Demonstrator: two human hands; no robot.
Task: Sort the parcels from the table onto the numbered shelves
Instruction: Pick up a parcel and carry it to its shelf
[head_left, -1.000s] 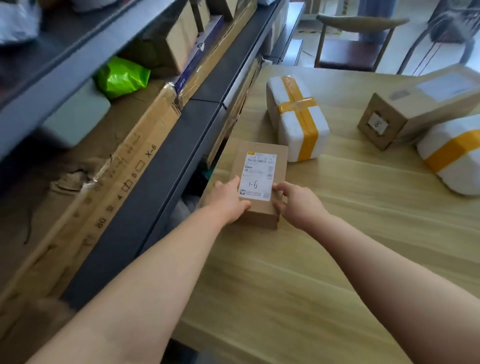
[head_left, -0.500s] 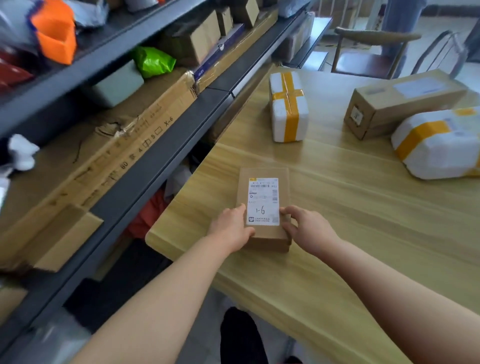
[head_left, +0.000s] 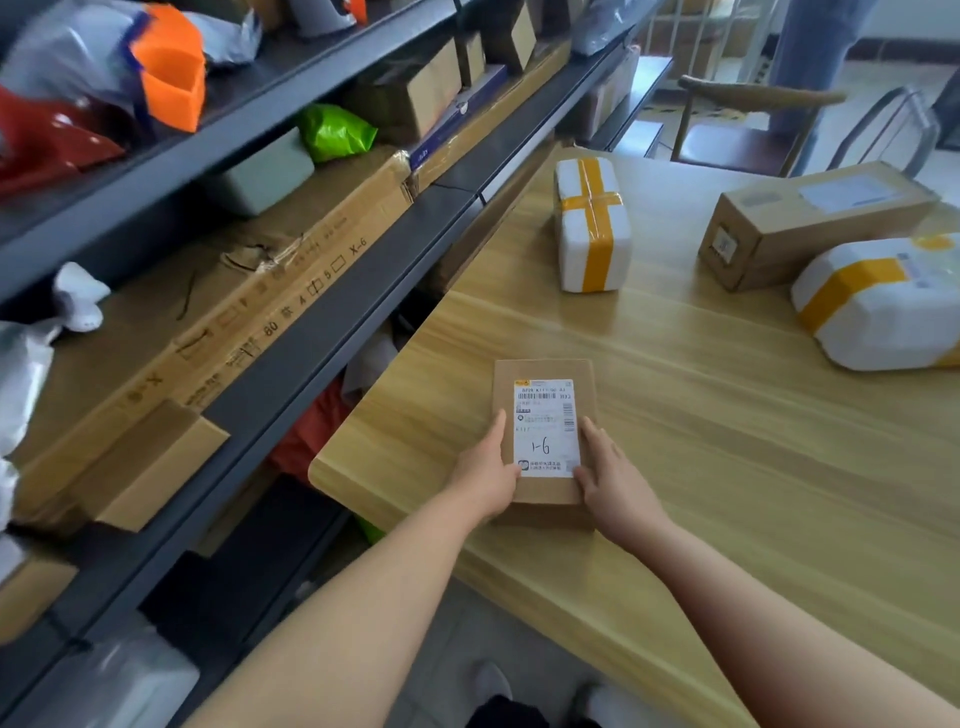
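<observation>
Since a second ago I've drawn the box (head_left: 543, 373) nearer: it's now by the near left corner of the table (head_left: 727, 441), with my left hand (head_left: 485, 475) and right hand (head_left: 615, 480) each curled round a long side. A white parcel (head_left: 592, 223) and a carton (head_left: 810, 218) lie beyond, and the shelves (head_left: 322, 332) flank the left.

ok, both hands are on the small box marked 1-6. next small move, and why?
Probably lift the box straight up off the table. The left hand and right hand grip its two long sides at the near end, it seems to lie flat by the table's corner, and its label reads 1-6. Lifting frees it for the carry to the shelves on the left.
</observation>
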